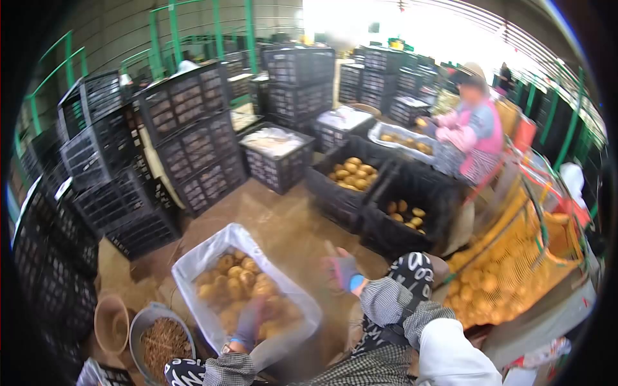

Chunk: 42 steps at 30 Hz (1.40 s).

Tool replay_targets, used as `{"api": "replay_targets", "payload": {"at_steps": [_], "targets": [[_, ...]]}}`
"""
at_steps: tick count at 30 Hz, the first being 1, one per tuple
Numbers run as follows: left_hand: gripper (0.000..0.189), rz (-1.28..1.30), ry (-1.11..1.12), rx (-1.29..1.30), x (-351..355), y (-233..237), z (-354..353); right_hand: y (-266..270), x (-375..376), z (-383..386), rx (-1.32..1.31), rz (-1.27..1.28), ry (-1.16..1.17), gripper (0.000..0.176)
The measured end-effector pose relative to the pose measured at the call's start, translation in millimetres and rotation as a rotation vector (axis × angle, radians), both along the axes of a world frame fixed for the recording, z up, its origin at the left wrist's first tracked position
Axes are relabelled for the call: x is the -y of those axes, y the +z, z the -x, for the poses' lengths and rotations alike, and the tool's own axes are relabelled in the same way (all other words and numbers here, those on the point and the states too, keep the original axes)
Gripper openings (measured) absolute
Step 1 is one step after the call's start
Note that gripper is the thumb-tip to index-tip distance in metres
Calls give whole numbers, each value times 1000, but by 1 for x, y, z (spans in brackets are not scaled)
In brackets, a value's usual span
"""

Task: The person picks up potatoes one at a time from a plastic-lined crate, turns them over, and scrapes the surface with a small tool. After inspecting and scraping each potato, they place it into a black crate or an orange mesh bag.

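My left hand (250, 320), in a blurred purplish glove, reaches into a white-lined crate (309, 318) of round, brownish-yellow potatoes (235, 281). Its fingers are smeared among the potatoes, so any grip is unclear. To the right of this crate, my right hand (342, 270) is raised over the floor in a pink and grey glove with a blue wrist. It is closed around a thin, light object (329, 248), too blurred to name.
A bucket of brown scraps (162, 341) and a tan tub (112, 325) stand left. Black-lined crates (412, 202) and a seated co-worker (473, 132) are ahead. A bulging orange net (496, 283) lies right. Stacked black crates (196, 138) rise behind.
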State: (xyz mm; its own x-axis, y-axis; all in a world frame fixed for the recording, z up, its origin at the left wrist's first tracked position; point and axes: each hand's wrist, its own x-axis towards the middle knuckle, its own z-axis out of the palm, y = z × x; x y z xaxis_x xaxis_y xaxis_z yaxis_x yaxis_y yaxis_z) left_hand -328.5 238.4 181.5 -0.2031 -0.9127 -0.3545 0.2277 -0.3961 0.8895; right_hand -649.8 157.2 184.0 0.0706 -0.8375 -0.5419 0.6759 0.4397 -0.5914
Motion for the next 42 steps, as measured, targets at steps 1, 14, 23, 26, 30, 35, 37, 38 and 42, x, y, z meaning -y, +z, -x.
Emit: {"api": "replay_targets", "payload": {"at_steps": [1,14,23,26,30,35,37,38,42], "targets": [[49,-6,-7,14,-3,6,0,-6,-2,-14,-342,121,66,41],[58,336,112,-371,-23,-1,83,-75,-68,-126,-698,713,117,46],[44,555,-137,-242,-49,51,85,-39,-72,-100,-925,892,358,38],[42,440,-264,-871,-46,57,91,-46,-69,-86,-1146,1169,452,29],[40,979,-113,392,-37,0,90,-75,-58,-92,-1453,1125,319,26],[44,1522,-104,1575,-11,34,101,-127,-12,-88,-721,521,165,20],[46,1369,16,1271,5,2,115,-118,-9,-87,-576,470,143,20],[54,1011,65,711,6,-23,123,-111,-13,-86,-510,477,138,22],[45,634,-363,1101,7,4,115,-5,-51,-92,-563,631,-19,32]]}}
